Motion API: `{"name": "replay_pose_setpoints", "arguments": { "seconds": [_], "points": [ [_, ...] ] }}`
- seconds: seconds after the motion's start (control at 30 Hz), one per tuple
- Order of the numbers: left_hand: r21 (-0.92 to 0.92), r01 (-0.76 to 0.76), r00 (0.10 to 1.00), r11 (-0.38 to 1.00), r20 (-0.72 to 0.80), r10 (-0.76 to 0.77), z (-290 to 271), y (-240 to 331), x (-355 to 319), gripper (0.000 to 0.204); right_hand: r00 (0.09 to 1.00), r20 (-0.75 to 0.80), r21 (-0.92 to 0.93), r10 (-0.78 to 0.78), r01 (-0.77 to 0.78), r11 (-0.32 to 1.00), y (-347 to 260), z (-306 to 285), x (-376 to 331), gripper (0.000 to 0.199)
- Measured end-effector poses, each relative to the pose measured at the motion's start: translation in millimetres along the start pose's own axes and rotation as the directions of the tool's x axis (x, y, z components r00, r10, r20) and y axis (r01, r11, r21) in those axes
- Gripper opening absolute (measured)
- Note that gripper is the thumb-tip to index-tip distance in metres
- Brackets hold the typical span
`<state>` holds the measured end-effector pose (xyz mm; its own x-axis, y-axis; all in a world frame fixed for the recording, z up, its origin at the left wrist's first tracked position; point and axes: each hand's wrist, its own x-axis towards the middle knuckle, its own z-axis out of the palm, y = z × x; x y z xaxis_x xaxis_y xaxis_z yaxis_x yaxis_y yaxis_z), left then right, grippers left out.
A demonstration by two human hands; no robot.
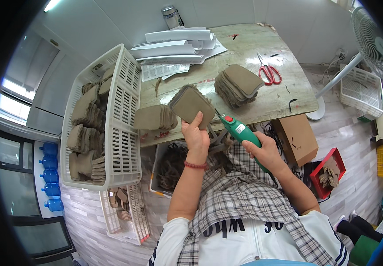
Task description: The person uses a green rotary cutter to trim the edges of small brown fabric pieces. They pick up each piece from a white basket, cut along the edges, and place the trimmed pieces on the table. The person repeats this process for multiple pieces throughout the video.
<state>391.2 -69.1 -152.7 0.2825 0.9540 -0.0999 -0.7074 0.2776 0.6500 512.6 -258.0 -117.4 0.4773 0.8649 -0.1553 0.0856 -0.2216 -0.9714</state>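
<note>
My left hand [194,137], a red bead bracelet at its wrist, grips a tan rounded-square pad [193,105], thumb lying on its face. Several layers seem to show along the pad's upper edge. In my right hand [264,150] is a green handheld electric tool [242,133] with a red button and a thin metal tip. That tip is close to the pad's right edge; whether they touch I cannot tell. A stack of similar pads [238,86] stands to the right on the table, and another stack [156,117] leans over on the left.
Red-handled scissors [269,74], papers [178,48] and a flask [172,17] sit on the worn table [284,97]. At left stands a white crate [122,106] full of pads. Below are a scrap-filled bin [170,170], a cardboard box [297,139] and a red tray [340,166].
</note>
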Motion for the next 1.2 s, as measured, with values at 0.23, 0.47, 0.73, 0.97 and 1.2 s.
{"name": "replay_pose_setpoints", "arguments": {
  "seconds": [0.23,0.47,0.73,0.97,1.2],
  "points": [
    [0.028,0.037,0.999,0.999,0.008,-0.038,-0.6,-8.7,-7.5,0.047,1.000,-0.008,-0.015,-0.012,0.012,1.000,0.5,-2.0,-0.1,0.036],
    [0.050,0.066,0.998,0.997,-0.009,-0.066,-2.9,-13.5,-17.9,0.046,0.999,0.008,-0.046,0.036,-0.036,0.998,-9.2,-3.3,0.8,0.028],
    [0.066,0.128,0.991,0.990,0.017,-0.129,-6.9,-22.1,-30.6,0.044,0.999,-0.008,-0.024,0.033,-0.034,0.999,-10.1,-3.9,4.7,0.028],
    [0.123,0.196,0.979,0.973,0.039,-0.202,-10.2,-25.4,-43.5,0.044,0.999,-0.049,0.016,-0.002,0.003,1.000,-10.4,-5.4,9.3,0.033],
    [0.242,0.280,0.947,0.929,0.091,-0.309,-10.3,-3.6,-49.0,0.044,1.000,-0.016,0.018,-0.003,0.003,1.000,-9.3,-17.4,9.1,0.036]
  ]
}}
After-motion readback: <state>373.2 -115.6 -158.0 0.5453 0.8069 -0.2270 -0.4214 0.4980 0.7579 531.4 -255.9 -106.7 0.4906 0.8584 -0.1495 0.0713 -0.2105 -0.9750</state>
